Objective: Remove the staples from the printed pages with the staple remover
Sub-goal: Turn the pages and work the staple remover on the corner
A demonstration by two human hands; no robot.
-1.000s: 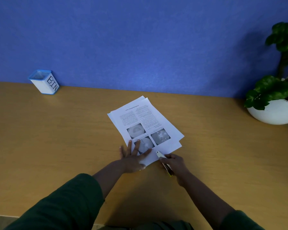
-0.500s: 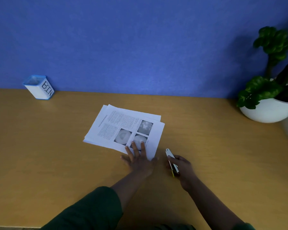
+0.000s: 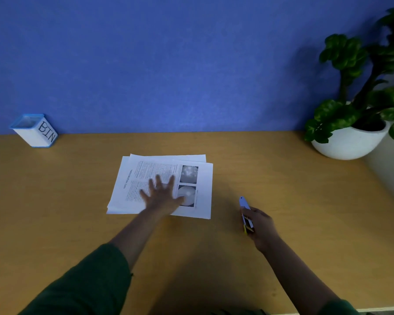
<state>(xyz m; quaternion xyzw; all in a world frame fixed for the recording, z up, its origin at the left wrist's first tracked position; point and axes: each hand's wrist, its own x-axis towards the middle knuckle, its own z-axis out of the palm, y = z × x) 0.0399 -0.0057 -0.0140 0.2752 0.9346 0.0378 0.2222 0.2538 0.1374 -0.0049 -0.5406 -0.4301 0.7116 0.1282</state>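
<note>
Wooden tabletop [image 3: 282,178] carries the thin, limp, slide-prone white printed pages [image 3: 132,178], pinned flat under the left hand [image 3: 162,194] with spread fingers [image 3: 151,184], best held beside the staple, while the slim white-and-yellow staple remover [image 3: 246,215] is gripped by the right hand [image 3: 261,226].

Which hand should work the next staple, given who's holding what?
Right. The right hand already grips the staple remover, clear of the pages. The left hand lies flat with fingers spread on the stack, steadying it. No staple is discernible here.
</note>
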